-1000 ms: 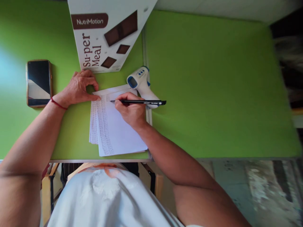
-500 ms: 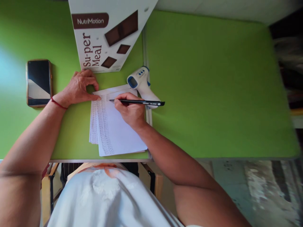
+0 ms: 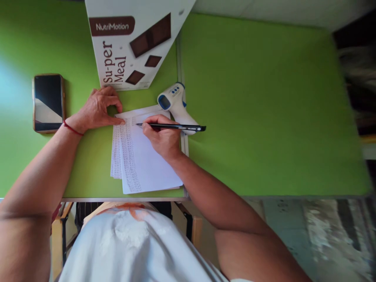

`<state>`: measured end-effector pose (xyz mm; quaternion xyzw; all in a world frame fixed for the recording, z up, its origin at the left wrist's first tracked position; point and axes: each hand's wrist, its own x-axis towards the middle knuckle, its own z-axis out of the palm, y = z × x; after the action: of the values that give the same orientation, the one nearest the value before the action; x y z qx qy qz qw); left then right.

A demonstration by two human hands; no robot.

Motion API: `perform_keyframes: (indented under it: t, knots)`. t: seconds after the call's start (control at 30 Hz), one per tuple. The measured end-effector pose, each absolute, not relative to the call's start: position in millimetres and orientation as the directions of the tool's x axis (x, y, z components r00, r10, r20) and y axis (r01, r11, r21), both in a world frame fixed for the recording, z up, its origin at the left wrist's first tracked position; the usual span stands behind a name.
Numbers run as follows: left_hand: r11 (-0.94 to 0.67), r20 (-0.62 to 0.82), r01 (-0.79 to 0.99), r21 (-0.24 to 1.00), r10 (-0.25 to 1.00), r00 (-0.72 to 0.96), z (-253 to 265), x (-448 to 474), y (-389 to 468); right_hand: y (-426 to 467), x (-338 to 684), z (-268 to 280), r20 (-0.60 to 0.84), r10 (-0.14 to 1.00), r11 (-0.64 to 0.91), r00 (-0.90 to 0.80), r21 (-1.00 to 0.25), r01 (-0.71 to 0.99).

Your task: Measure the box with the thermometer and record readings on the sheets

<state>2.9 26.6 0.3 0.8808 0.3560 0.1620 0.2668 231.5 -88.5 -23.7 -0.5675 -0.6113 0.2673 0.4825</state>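
Note:
My right hand (image 3: 163,135) grips a black pen (image 3: 182,126), its tip on the top sheet of a small stack of white paper (image 3: 155,164). Rows of small handwriting run down the left part of that sheet, and more writing shows on a sheet under it. My left hand (image 3: 104,105) rests with fingers apart, the thumb touching the paper's upper left edge and the other fingers curved on the table near a white box. A white and blue infrared thermometer (image 3: 178,107) lies at the paper's upper right corner, partly behind the pen.
A white box (image 3: 117,51) marked "NutriMotion Su-per Meal" stands behind the paper. At the left lies a phone (image 3: 49,102) in a brown case. The green table (image 3: 264,109) has a metal seam running beside the thermometer. A chair's wooden armrests show below the table edge.
My right hand and the pen have shifted very slightly to the right. The left hand, paper, thermometer, box and phone look unmoved.

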Motion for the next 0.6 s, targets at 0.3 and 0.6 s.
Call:
perform_keyframes:
  t: [0.3, 0.6]
  knots:
    - [-0.561, 0.33, 0.586, 0.585, 0.825, 0.459, 8, 1, 12, -86, 254, -15, 0.488, 0.868, 0.418, -0.095, -0.611, 0.672]
    - [-0.493, 0.406, 0.521, 0.696, 0.87, 0.281, -6, -3, 41, -84, 266, -15, 0.368, 0.839, 0.512, -0.4, -0.288, 0.809]
